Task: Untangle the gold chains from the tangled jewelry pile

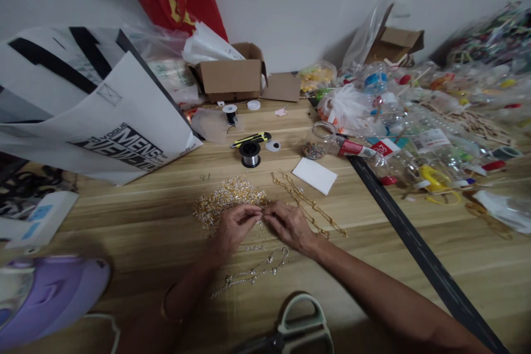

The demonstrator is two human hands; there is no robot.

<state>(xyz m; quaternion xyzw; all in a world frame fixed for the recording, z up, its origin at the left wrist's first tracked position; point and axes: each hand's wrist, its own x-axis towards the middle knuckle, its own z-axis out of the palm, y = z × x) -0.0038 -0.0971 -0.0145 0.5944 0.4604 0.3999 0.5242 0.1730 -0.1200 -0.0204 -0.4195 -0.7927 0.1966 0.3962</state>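
My left hand (238,224) and my right hand (290,224) meet fingertip to fingertip in the middle of the wooden table. Both are closed in a pinch, and what they pinch is too small to make out. Just beyond my left hand spreads a heap of small gold and silver charms (224,194). Gold beaded chains (307,204) lie slantwise beyond and right of my right hand. Nearer to me, below the hands, rests a silver chain (257,271) with small round charms. A short piece of silver chain (252,247) lies just above it.
Scissors (305,318) lie at the front edge. Beyond the heap are a wire spool (250,156), a yellow utility knife (255,138), a white card (315,175) and a bead jar (317,146). A large white bag (108,116) and purple iron (53,298) stand left; plastic bottles (427,144) crowd the right.
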